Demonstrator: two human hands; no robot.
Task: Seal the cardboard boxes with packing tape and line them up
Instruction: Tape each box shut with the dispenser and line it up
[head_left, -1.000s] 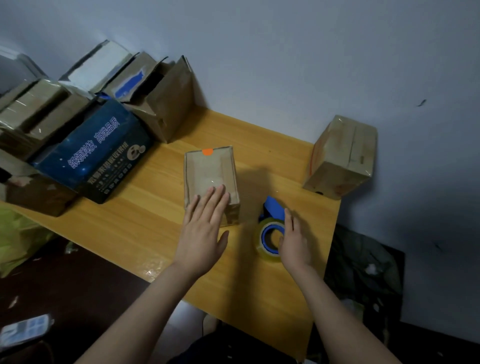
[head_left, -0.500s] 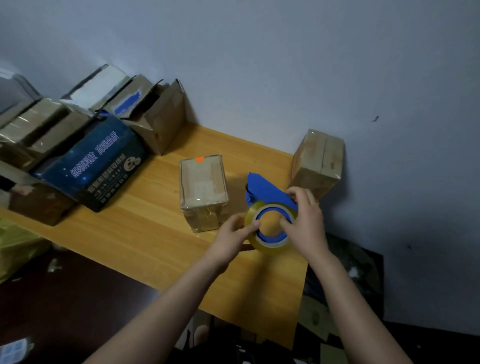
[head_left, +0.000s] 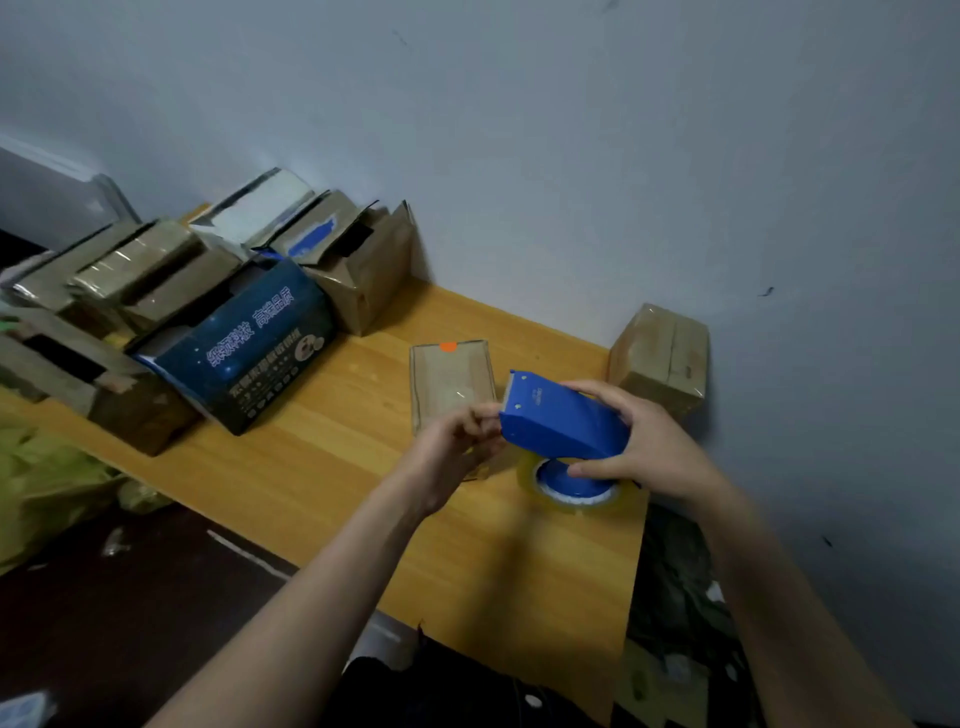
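Observation:
My right hand (head_left: 647, 441) grips a blue tape dispenser (head_left: 558, 423) with a clear tape roll (head_left: 571, 493) hanging below it, lifted above the wooden table (head_left: 322, 467). My left hand (head_left: 457, 441) has its fingers pinched at the dispenser's front edge, where the tape end comes out. Just behind my left hand stands a small cardboard box (head_left: 449, 382) with an orange dot on its top. A second, taped cardboard box (head_left: 660, 356) leans against the wall at the table's far right corner.
Several cardboard boxes (head_left: 353, 260), some with open flaps, crowd the table's left end, with a dark blue printed box (head_left: 244, 343) in front of them. A yellow-green bag (head_left: 47, 483) lies below the table's left edge. The wall runs close behind the boxes.
My left hand left the small box's top and went to the dispenser. My right hand lifted the dispenser off the table and turned it so its blue body faces up.

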